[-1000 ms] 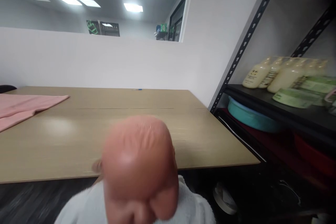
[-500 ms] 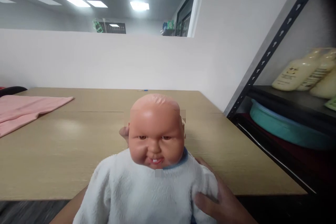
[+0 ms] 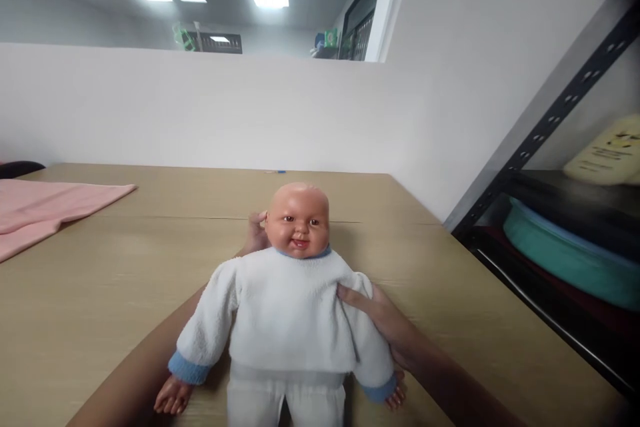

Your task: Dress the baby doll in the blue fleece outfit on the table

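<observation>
A baby doll (image 3: 290, 310) in a white fleecy top with blue cuffs and collar, and white trousers, faces me over the table, its legs cut off by the lower picture edge. Behind its head, on the left, my left hand (image 3: 256, 235) cups the back of the head; most of its fingers are hidden. My right hand (image 3: 380, 317) grips the doll's upper arm and side, thumb across the front of the sleeve and the other fingers out of sight behind it.
A pink cloth (image 3: 55, 210) lies at the left of the wooden table (image 3: 125, 280). A small blue-tipped item (image 3: 280, 172) rests near the back edge. On the right, a metal shelf post (image 3: 555, 113) stands beside a yellow bottle (image 3: 603, 157) and a teal basin (image 3: 565, 260).
The doll has moved away from me over the table and down from close to my face. Both hands have travelled with it, still holding head and side. My view has shifted slightly left.
</observation>
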### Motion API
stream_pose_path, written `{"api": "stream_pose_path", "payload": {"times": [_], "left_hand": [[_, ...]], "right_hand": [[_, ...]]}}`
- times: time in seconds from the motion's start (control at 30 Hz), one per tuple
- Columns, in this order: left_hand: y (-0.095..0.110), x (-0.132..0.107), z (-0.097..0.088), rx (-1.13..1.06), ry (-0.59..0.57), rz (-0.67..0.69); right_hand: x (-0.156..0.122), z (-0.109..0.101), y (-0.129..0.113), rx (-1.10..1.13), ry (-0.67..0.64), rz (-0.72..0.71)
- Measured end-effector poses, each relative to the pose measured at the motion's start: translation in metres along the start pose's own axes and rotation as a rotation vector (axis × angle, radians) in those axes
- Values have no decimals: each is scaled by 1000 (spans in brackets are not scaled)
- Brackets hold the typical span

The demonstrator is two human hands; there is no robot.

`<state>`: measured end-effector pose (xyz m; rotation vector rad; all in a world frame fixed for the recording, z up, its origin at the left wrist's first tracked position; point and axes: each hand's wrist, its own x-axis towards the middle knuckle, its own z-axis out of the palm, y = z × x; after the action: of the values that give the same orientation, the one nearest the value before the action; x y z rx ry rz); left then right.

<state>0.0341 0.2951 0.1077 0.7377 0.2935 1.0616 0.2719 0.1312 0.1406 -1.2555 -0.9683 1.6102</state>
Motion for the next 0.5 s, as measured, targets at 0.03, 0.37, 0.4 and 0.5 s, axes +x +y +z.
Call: {"api": "stream_pose_path", "payload": {"times": [0.03, 0.37, 0.4, 0.5], "left_hand": [[-1, 3, -4, -3, 9, 4], [-1, 50, -27, -129, 32, 126], [-1, 55, -28, -137, 31, 127], [0, 68, -34, -122, 69, 59]], "right_hand": [[6, 1, -1, 1, 4, 8], [56, -17, -1, -226, -192, 4], [58, -21, 0, -271, -205, 7], [62, -30, 3, -346, -171, -8]]}}
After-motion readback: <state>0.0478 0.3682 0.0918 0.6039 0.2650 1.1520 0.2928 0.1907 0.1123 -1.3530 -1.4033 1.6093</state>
